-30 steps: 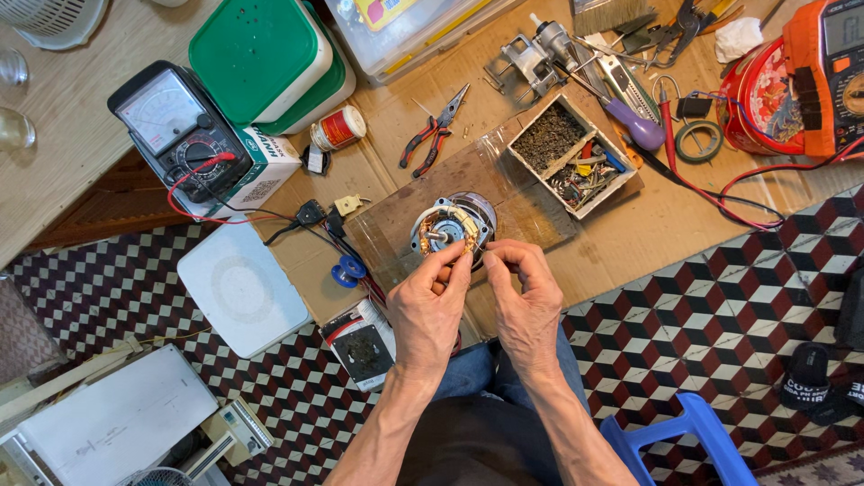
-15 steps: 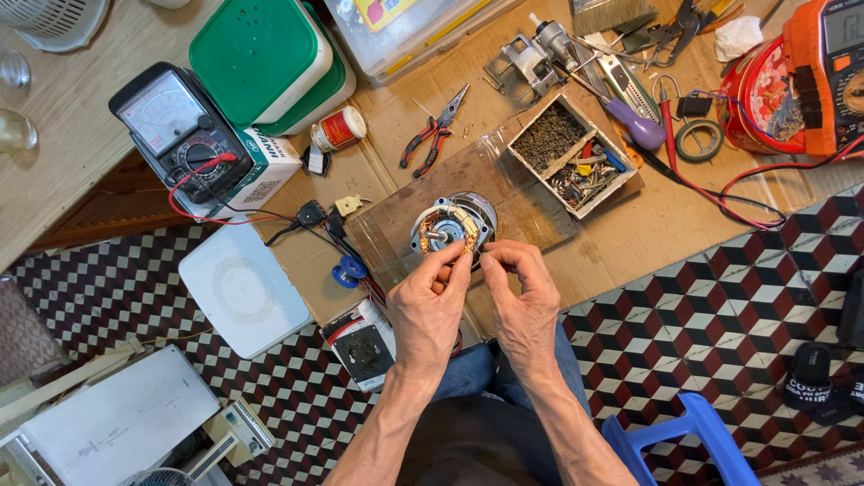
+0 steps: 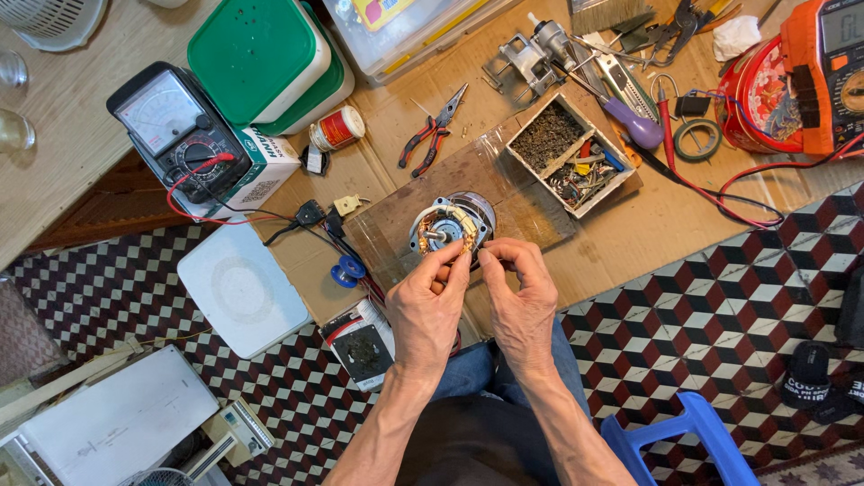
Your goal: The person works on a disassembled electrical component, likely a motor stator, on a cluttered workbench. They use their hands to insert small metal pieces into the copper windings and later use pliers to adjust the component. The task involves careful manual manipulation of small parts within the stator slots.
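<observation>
The small electric motor (image 3: pixel 450 225) sits upright on a plastic-covered wooden board (image 3: pixel 513 193) laid over cardboard on the floor, just in front of the person's knees. Both hands meet at its near edge: the left hand (image 3: pixel 430 306) has thumb and forefinger pinched together on something fine at the motor's rim, apparently a wire end, and the right hand (image 3: pixel 520 301) pinches together in the same way just beside it, though what exactly sits between those fingertips is too small to tell. To do this well, I judge the grip should stay light and close to the winding, so the thin wire is not kinked or torn from the coil, with the motor left resting on the board rather than lifted. The motor looks round, with a grey metal frame, copper-coloured windings showing inside, a pale terminal piece on top and a short shaft at the centre. Beyond it lie a divided parts box (image 3: pixel 571 157) of screws and oddments, red-handled pliers (image 3: pixel 435 130) and a small red-and-white can (image 3: pixel 336 129). Further left stands a black analogue meter (image 3: pixel 175 126) with red and black leads, next to green-lidded containers (image 3: pixel 256 58); an orange digital meter (image 3: pixel 828 72) rests at the far right. A white square lid (image 3: pixel 241 290) lies on the patterned floor tiles.
</observation>
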